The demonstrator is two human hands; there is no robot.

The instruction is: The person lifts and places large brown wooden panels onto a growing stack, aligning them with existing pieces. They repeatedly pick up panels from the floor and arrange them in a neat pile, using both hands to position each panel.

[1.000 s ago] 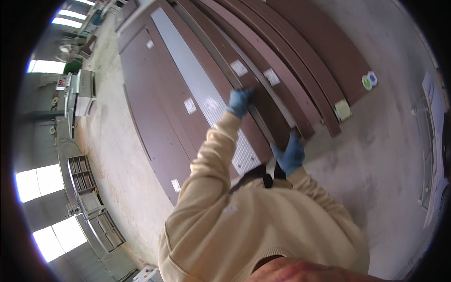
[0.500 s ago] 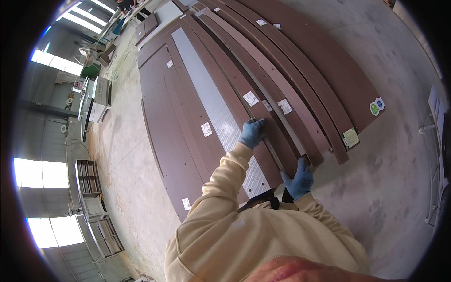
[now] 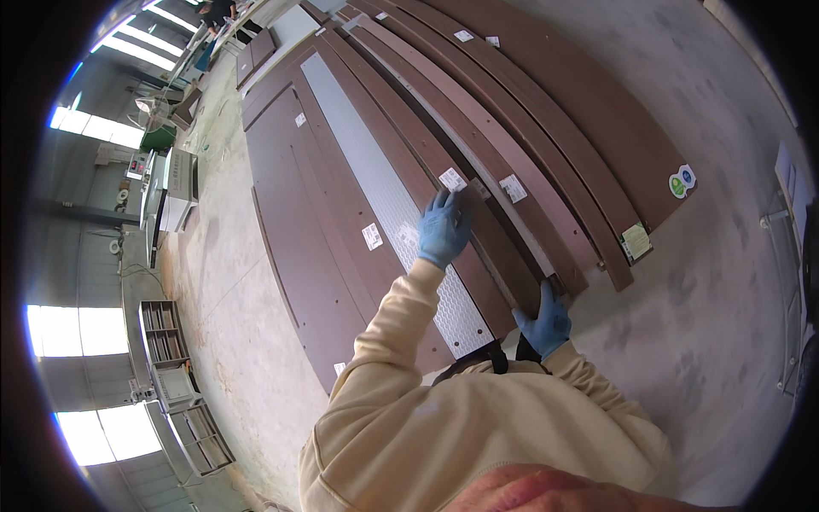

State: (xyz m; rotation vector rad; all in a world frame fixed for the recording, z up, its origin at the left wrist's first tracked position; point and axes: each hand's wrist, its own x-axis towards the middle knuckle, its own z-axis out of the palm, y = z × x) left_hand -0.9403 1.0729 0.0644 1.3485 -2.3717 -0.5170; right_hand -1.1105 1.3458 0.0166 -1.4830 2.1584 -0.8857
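Observation:
Long brown boards lie side by side before me. My left hand (image 3: 444, 230), in a blue glove, has its fingers stretched forward over a narrow brown board (image 3: 495, 256), their tips at a white label (image 3: 452, 179) on it. At the near end of that same board is my right hand (image 3: 546, 324), gloved too, its thumb on one side and its fingers on the other; the fingertips are partly hidden. Left of my left hand runs a pale patterned strip (image 3: 426, 282) with a clear-edged label on it.
Wide brown panels (image 3: 299, 222) lie at the left, and a large brown panel (image 3: 631, 162) with round stickers at the right. Shelving units (image 3: 162, 333) stand along the far left. A person (image 3: 217, 13) is at the top left. A metal frame (image 3: 768, 222) stands far right.
My left hand has let go of the board's edge and slid forward and left, its fingers now extended by the label. My right hand keeps its place at the board's end.

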